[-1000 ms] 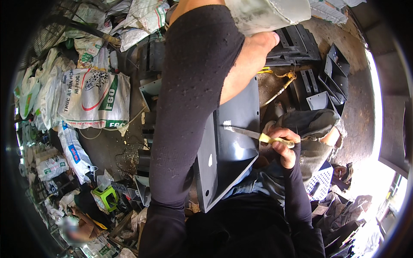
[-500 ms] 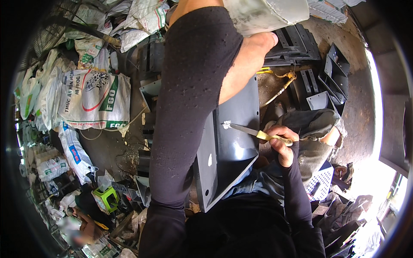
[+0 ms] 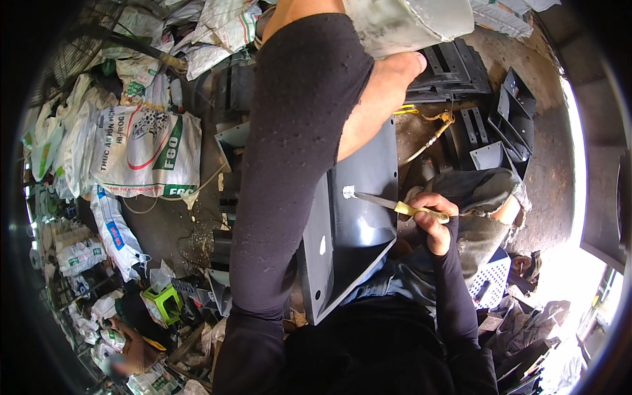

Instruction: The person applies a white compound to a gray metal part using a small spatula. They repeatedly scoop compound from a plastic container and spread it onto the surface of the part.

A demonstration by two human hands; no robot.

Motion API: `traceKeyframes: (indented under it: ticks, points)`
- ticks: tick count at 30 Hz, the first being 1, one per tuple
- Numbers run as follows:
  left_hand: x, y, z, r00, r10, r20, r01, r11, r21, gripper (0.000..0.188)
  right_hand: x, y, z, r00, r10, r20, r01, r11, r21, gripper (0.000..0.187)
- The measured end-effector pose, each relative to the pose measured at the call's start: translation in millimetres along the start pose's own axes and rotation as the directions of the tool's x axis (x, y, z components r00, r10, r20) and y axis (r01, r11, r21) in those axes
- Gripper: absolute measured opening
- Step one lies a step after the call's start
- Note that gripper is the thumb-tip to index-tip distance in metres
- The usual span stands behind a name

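"Where's our black panel (image 3: 362, 230)?"

"Across our lap (image 3: 395, 283). We judge it stiff, slick, fairly light: safest held by its long edges."

"Our right hand (image 3: 433, 218)?"

"Curled snugly round the yellow-handled scraper (image 3: 404, 209), likely light; its tip is at the white patch (image 3: 348, 191)."

"Our left hand (image 3: 376, 105)?"

"By the pale container (image 3: 407, 27), fingers out of view; we can't tell its grip. Beyond sit stacked dark panels (image 3: 454, 72)."

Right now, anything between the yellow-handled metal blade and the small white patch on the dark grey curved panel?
Nothing visible: the blade, in the right hand, has its tip at the right edge of the patch. The black-sleeved left arm lies left of that line.
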State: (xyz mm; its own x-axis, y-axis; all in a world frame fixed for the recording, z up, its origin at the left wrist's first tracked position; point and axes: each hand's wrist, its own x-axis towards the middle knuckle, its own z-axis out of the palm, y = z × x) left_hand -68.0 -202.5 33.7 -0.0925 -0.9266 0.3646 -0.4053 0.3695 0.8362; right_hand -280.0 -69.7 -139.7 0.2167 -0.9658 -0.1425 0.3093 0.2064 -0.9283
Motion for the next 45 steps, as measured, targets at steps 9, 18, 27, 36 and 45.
traceKeyframes:
  ticks: [9, 18, 27, 36, 45]
  points:
    - [-2, 2, -2, 1.000, -0.001, 0.001, 0.001, 1.000, 0.012, 0.043, -2, -2, 1, 1.000, -0.014, 0.006, 0.013, 0.999, 0.040, 0.022]
    - [-4, 3, -1, 1.000, -0.009, 0.001, 0.009, 1.000, 0.017, 0.043, 9, 2, 8, 0.998, -0.063, -0.027, 0.064, 0.998, 0.023, 0.022]
    - [-4, 5, -2, 1.000, -0.017, -0.005, 0.017, 1.000, 0.019, 0.042, 19, 8, 8, 0.998, -0.068, -0.015, 0.067, 0.997, -0.046, 0.023]
    - [-5, 3, -2, 1.000, -0.027, 0.000, 0.027, 1.000, 0.003, 0.042, 18, 13, 5, 0.997, -0.074, -0.032, 0.075, 0.997, 0.031, 0.024]
    - [-4, 0, 0, 0.999, -0.047, 0.006, 0.047, 0.998, -0.035, 0.042, 15, 6, 6, 0.996, -0.090, -0.007, 0.088, 0.986, -0.144, 0.024]
